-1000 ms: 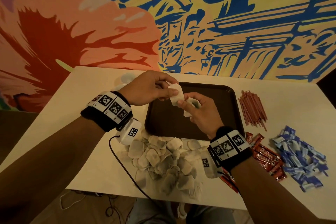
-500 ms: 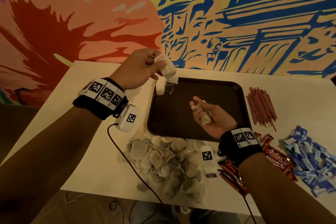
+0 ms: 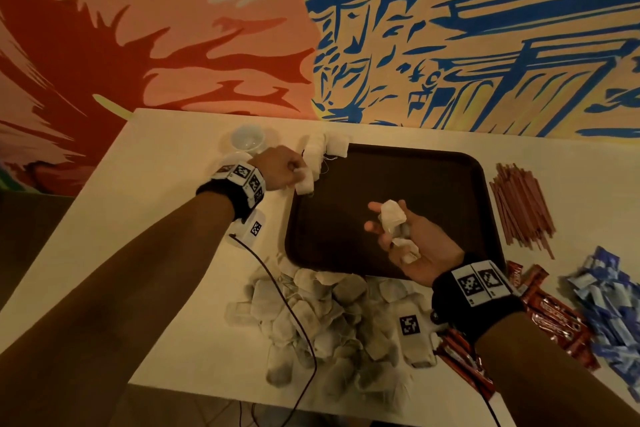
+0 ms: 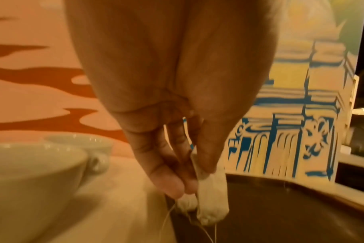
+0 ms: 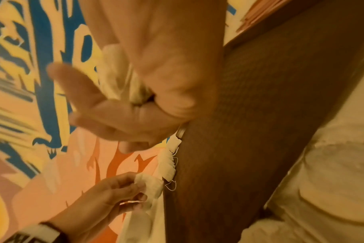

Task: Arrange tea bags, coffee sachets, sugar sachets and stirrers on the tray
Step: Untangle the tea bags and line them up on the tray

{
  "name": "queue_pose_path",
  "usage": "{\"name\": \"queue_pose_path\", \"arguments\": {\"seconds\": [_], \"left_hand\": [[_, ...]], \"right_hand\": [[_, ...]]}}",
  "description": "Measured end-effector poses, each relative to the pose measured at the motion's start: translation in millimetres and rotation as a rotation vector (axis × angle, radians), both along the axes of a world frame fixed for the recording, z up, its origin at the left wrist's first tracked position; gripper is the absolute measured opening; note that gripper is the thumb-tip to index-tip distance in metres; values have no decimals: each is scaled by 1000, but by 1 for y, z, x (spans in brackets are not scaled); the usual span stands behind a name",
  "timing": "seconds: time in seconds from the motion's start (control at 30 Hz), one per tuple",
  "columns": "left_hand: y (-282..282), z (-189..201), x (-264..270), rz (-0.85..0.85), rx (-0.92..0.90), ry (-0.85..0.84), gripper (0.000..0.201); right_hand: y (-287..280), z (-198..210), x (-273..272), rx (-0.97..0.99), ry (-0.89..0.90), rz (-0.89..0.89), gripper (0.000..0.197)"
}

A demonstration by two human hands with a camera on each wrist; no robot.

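Note:
A dark brown tray point(image 3: 433, 184) lies on the white table. A row of white tea bags point(image 3: 325, 149) stands along its far left rim. My left hand point(image 3: 294, 173) pinches one tea bag point(image 3: 304, 185) at that rim, also seen as the tea bag point(image 4: 212, 195) hanging over the tray point(image 4: 280, 213). My right hand point(image 3: 398, 232) is palm up over the tray and holds a few tea bags point(image 3: 391, 215). A pile of tea bags point(image 3: 329, 319) lies in front of the tray.
Brown stirrers point(image 3: 519, 204) lie right of the tray. Red coffee sachets point(image 3: 554, 315) and blue sugar sachets point(image 3: 609, 308) sit at the right front. White cups point(image 3: 247, 139) stand left of the tray's far corner. A cable point(image 3: 294, 315) crosses the pile.
My left hand has carried a tea bag from mid-air down to the tray's far left rim, beside the standing row. My right hand stays over the tray with its tea bags.

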State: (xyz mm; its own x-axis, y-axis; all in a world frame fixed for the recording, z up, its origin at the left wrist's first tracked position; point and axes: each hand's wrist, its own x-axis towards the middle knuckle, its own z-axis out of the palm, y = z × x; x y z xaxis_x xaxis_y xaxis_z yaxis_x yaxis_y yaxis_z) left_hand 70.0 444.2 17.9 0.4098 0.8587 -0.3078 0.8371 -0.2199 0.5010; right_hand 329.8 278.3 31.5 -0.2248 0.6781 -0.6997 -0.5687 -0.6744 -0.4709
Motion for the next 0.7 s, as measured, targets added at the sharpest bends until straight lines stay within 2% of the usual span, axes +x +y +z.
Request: {"name": "queue_pose_path", "arguments": {"seconds": [0.07,0.13,0.33,0.5,0.7], "left_hand": [[3,-12,7,-45,-6,71,17],[8,-22,13,-70,-3,123,22],[27,-35,22,-2,68,148,21],[40,-37,27,44,112,150,22],[44,-44,25,116,210,166,23]], "right_hand": [[3,-5,-1,14,-78,67,51],[6,-8,-2,18,-149,123,45],[10,-11,-2,81,-324,208,28],[15,-14,-1,97,-405,211,34],[16,-16,-4,110,-412,218,36]]}}
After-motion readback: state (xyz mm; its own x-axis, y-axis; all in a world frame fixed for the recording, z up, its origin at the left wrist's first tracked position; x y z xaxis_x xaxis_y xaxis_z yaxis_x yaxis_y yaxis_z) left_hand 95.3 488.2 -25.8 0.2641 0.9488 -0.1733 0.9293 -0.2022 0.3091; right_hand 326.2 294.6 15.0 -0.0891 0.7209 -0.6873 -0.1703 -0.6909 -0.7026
